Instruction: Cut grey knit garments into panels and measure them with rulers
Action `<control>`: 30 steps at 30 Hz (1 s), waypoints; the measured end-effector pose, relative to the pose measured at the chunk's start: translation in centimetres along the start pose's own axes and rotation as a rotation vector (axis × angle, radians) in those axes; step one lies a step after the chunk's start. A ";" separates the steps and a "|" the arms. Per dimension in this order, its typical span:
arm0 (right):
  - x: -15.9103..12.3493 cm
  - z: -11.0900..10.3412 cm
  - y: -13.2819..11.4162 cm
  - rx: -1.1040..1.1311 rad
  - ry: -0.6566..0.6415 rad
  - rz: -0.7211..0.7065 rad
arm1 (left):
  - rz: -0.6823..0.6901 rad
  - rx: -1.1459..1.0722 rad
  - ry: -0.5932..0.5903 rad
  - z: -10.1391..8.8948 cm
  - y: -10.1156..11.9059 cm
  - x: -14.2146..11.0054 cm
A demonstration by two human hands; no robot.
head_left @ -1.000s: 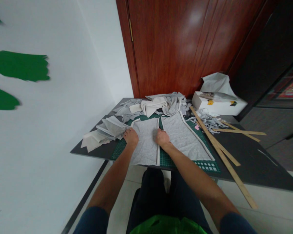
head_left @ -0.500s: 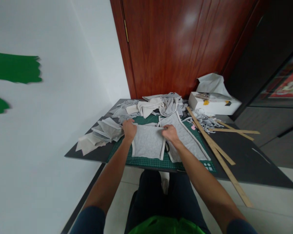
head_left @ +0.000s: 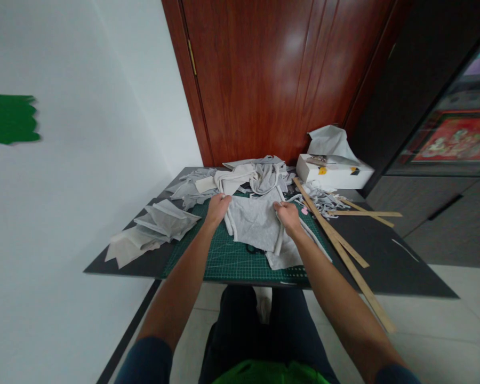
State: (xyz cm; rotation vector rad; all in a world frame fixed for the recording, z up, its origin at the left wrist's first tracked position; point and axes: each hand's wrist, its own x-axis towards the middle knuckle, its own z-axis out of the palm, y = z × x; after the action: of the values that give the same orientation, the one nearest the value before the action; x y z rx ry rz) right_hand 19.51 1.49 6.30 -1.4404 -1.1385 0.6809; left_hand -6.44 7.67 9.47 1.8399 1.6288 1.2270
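Between my two hands hangs a grey fabric piece [head_left: 256, 221] with pale edging, its lower part over the green cutting mat [head_left: 224, 264]. My left hand [head_left: 218, 207] pinches its upper left corner. At the upper right corner my right hand [head_left: 287, 214] is closed on the same piece, thumb on top. A second grey fabric piece [head_left: 286, 255] with a pale border lies on the mat, partly under the held one and my right forearm. The dark handles of what look like scissors [head_left: 254, 248] show below the held piece's lower edge.
Folded grey and cream fabric [head_left: 166, 221] lies at the left, and a heap of cloth [head_left: 248, 176] at the back. Long wooden rulers [head_left: 344, 242] cross the right side, one overhanging the front edge. Thin fabric scraps [head_left: 324, 200] sit near a white box [head_left: 336, 173].
Both hands have lifted the grey piece up and away from me, and its lower edge has swung off the front of the mat. The view has shifted somewhat to the right.
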 end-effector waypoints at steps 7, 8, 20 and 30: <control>-1.1 2.7 -1.0 0.313 -0.074 0.128 | -0.062 -0.346 -0.222 5.8 3.0 -3.1; -1.2 2.9 -1.1 0.387 -0.113 0.133 | -0.063 -0.407 -0.285 6.4 3.5 -3.5; -1.5 0.0 1.7 0.104 0.138 -0.080 | -0.128 -0.617 -0.093 11.8 5.4 -3.1; -3.3 -4.4 5.2 -0.028 -0.029 -0.115 | -0.551 -0.700 -0.241 17.9 7.3 -3.5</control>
State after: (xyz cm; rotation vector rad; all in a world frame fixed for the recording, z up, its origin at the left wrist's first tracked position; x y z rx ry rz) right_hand 23.56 -2.82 1.60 -1.3811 -1.2479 0.6087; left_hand 12.46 7.10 4.27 0.9771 1.2248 1.0747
